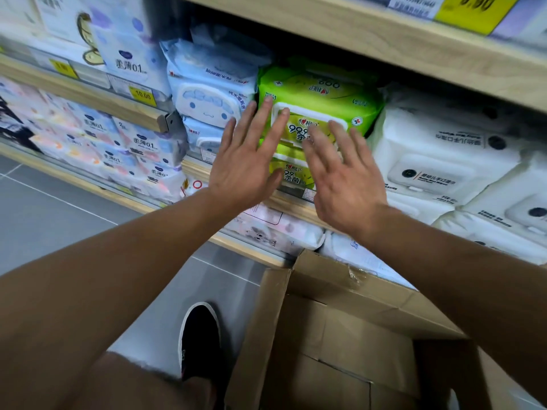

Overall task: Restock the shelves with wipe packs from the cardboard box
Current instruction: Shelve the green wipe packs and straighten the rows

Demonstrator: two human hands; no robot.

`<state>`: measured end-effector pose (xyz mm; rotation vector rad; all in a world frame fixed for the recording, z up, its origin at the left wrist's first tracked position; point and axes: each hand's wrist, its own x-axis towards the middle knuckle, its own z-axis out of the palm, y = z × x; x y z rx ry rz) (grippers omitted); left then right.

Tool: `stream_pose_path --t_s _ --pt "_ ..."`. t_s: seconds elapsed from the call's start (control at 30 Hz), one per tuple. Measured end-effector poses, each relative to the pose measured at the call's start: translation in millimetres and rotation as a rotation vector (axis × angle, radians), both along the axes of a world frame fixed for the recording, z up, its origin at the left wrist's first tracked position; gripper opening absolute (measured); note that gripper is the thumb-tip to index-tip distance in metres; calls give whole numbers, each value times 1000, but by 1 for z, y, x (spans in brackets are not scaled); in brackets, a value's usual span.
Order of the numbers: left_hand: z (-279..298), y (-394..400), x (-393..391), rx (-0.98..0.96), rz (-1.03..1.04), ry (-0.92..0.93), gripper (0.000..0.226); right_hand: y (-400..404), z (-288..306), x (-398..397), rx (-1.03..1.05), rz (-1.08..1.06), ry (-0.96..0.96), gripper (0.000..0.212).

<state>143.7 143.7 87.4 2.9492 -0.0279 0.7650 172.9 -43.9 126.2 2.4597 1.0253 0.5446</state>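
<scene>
— Where have we got our hands?

— Both are up at the wooden shelf, fingers straight and spread. Our left hand lies flat against the upper bright green plastic wipe pack, fingertips on its left side and on the white flip lid. Our right hand is blurred; its open fingers reach the same pack's front, though we cannot tell whether they press it or only hover. Neither hand grips anything.

— And the green packs?

— Two stacked near the shelf's front edge, the lower green wipe pack partly hidden behind our hands. Pale blue soft wipe packs with a cartoon face touch them on the left; white soft wipe packs with round black dots stand just beside them on the right.

— The box?

— The brown cardboard box sits open on the grey tiled floor below the shelf's front edge, flaps up. Our dark slip-on shoe with a white sole is just beside its left flap.
</scene>
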Motion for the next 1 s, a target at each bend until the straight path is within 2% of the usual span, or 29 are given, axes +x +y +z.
stream_pose_path --t_s 0.13,0.2,0.27,0.4,0.53,0.67,1.0 --pt "14 2 12 -7 23 83 93 3 28 13 129 -113 -60 78" --pt "13 2 10 -36 22 31 88 2 33 15 159 -126 -49 79" --pt "3 0 3 -36 19 -23 82 0 28 13 108 -79 -54 77" --pt "-38 -4 -12 3 -10 266 90 1 8 5 -78 -43 -30 78" --pt "-60 -1 -6 30 -24 357 93 3 -6 5 -210 -45 -10 77" --pt "-66 3 5 44 -39 364 94 5 -19 8 -337 -65 -13 77" --pt "-66 23 16 113 -89 337 97 11 -20 11 -377 -89 -8 70"
